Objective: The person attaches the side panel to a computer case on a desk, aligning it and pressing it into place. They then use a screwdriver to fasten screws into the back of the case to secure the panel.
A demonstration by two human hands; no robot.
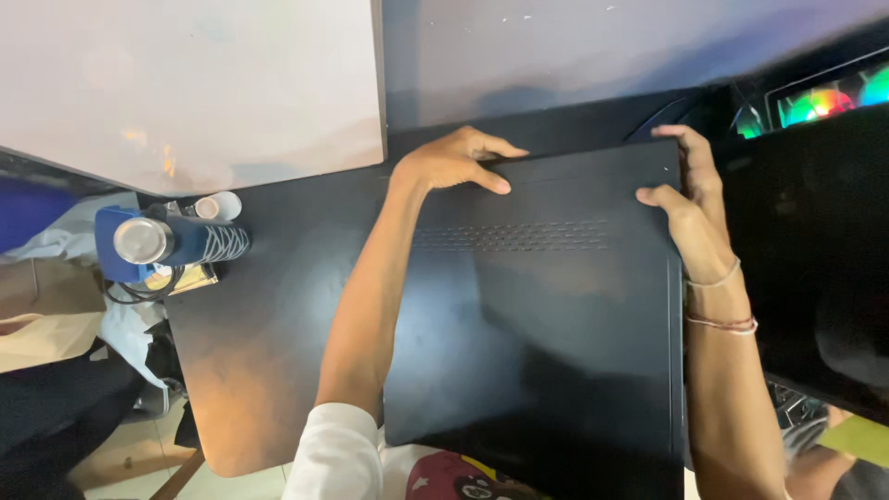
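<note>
A large black metal panel (546,324) with a row of vent slots lies flat on a dark table (269,306). My left hand (456,159) grips the panel's far left corner, thumb on top and fingers curled over the far edge. At the far right corner, my right hand (690,199) clasps the edge, fingers wrapped round the side. Thin bracelets circle my right wrist.
A blue bottle with a steel cap (171,241) lies at the table's left end beside a small white cylinder (218,206). A black computer case with coloured lit fans (815,102) stands close on the right. Pale wall panels (185,83) rise behind; bags and clutter sit lower left.
</note>
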